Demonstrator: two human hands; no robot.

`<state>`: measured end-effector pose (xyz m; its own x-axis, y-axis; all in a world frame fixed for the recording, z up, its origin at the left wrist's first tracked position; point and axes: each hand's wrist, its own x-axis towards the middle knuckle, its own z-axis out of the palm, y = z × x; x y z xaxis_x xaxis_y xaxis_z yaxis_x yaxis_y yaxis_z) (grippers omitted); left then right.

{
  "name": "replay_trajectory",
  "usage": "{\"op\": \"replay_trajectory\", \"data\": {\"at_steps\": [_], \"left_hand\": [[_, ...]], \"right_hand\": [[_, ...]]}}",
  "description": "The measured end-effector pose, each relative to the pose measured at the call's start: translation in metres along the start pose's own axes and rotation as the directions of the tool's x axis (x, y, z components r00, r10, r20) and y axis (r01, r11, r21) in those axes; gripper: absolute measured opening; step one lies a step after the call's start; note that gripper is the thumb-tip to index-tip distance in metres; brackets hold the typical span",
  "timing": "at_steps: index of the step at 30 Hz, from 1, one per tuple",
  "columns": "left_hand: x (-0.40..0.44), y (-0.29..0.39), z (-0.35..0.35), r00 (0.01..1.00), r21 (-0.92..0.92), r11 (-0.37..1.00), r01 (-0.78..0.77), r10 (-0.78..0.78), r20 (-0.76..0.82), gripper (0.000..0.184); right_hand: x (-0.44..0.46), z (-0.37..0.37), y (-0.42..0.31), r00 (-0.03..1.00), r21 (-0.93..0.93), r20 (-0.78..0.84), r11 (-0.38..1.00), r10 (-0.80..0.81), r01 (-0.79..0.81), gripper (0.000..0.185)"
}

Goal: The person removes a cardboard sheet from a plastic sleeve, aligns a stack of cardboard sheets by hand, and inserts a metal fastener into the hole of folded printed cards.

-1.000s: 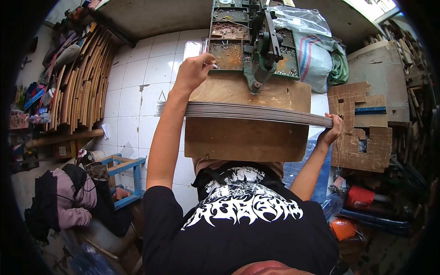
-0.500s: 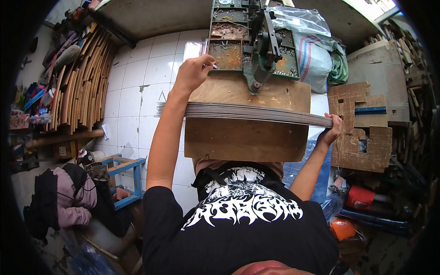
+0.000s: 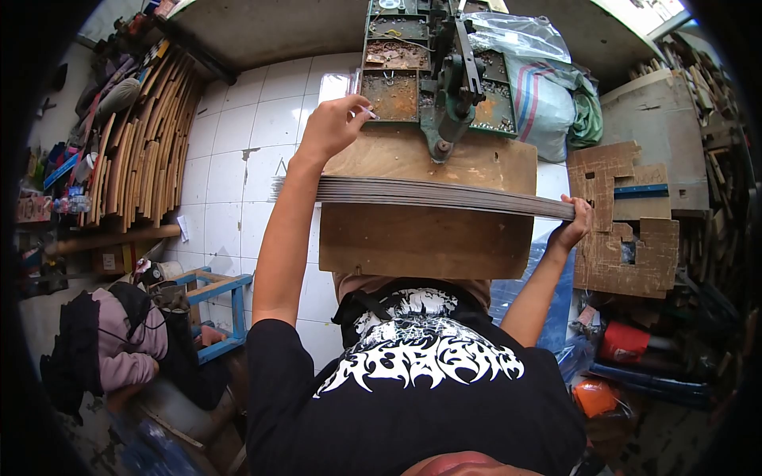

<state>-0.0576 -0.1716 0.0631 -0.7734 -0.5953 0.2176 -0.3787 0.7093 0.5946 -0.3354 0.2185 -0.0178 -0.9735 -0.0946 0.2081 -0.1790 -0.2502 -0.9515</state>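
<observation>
A stack of long thin grey strips [image 3: 444, 195] lies crosswise over a brown wooden board [image 3: 421, 242] in front of me. My right hand [image 3: 573, 224] is closed around the right end of the stack. Beyond the strips, my left hand [image 3: 333, 125] is raised near the front left corner of a green metal parts tray [image 3: 390, 94]. Its fingers are pinched on a small pale piece [image 3: 371, 114], too small to identify. A dark green hand press [image 3: 456, 103] stands just right of that hand. My left forearm hides part of the stack's left end.
A white woven sack [image 3: 544, 99] sits right of the press. Cut wooden panels [image 3: 627, 258] lie at the right. Upright wood strips [image 3: 143, 143] lean at the left, above a blue metal frame [image 3: 238, 309]. Another person [image 3: 127, 341] is at lower left.
My left hand has shifted very slightly left, its fingers still pinched. The strips and my right hand have barely moved. At lower left, the other person's arm has shifted.
</observation>
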Motion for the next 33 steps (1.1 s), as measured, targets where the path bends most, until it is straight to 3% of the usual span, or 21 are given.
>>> {"op": "replay_trajectory", "data": {"at_steps": [4, 8, 9, 12, 13, 15, 16, 18, 22, 28, 30, 31, 33], "left_hand": [[-0.01, 0.015, -0.035, 0.986, -0.104, 0.994, -0.032, 0.015, -0.165, 0.023], [-0.055, 0.027, -0.077, 0.938, -0.077, 0.997, -0.025, -0.003, -0.347, 0.022], [-0.07, 0.027, -0.084, 0.926, -0.166, 0.985, 0.053, -0.111, -0.361, 0.024], [-0.114, -0.002, -0.088, 0.881, -0.299, 0.947, 0.118, -0.239, -0.409, 0.048], [-0.124, -0.009, -0.083, 0.878, -0.292, 0.948, 0.127, -0.244, -0.411, 0.048], [-0.145, -0.022, -0.071, 0.77, -0.454, 0.866, 0.209, -0.432, -0.47, 0.064], [-0.154, -0.027, -0.066, 0.766, -0.51, 0.82, 0.259, -0.496, -0.41, 0.076], [-0.166, -0.033, -0.051, 0.77, -0.657, 0.725, 0.207, -0.535, -0.348, 0.082], [-0.171, -0.03, -0.025, 0.828, -0.761, 0.644, 0.084, -0.47, -0.306, 0.092], [-0.167, -0.032, -0.009, 0.812, -0.812, 0.581, -0.054, -0.448, -0.374, 0.085], [-0.17, -0.038, -0.007, 0.711, -0.762, 0.635, -0.128, -0.477, -0.517, 0.063], [-0.174, -0.041, -0.008, 0.709, -0.761, 0.636, -0.127, -0.478, -0.518, 0.063], [-0.183, -0.039, -0.012, 0.64, -0.643, 0.766, 0.017, -0.503, -0.581, 0.039]], "right_hand": [[0.0, -0.002, 0.0, 1.0, 0.012, 0.007, 1.0, 0.019, -0.019, 0.016], [-0.001, -0.003, 0.001, 1.0, -0.003, 0.002, 1.0, 0.023, -0.023, 0.016], [-0.001, -0.003, 0.001, 1.0, -0.008, 0.002, 1.0, 0.011, -0.011, 0.017], [0.0, -0.003, 0.003, 1.0, -0.006, 0.006, 1.0, 0.017, -0.017, 0.017], [-0.001, -0.002, 0.003, 1.0, -0.015, -0.006, 1.0, 0.018, -0.018, 0.017], [0.0, -0.001, 0.0, 1.0, -0.034, -0.006, 0.999, 0.023, -0.023, 0.019], [0.0, -0.002, 0.001, 1.0, -0.03, 0.005, 0.999, 0.029, -0.029, 0.019], [0.0, 0.002, -0.001, 0.999, -0.022, -0.02, 0.999, 0.041, -0.042, 0.02], [-0.002, 0.007, -0.004, 0.999, -0.003, -0.051, 1.0, -0.001, 0.001, 0.018], [0.001, -0.002, 0.005, 1.0, -0.011, -0.024, 1.0, 0.005, -0.005, 0.021], [0.002, -0.003, 0.006, 1.0, -0.005, -0.022, 1.0, 0.015, -0.015, 0.02], [0.002, -0.004, 0.007, 0.999, -0.004, -0.029, 1.0, 0.022, -0.022, 0.02], [0.003, -0.004, 0.008, 0.999, -0.003, -0.033, 1.0, 0.029, -0.029, 0.02]]}}
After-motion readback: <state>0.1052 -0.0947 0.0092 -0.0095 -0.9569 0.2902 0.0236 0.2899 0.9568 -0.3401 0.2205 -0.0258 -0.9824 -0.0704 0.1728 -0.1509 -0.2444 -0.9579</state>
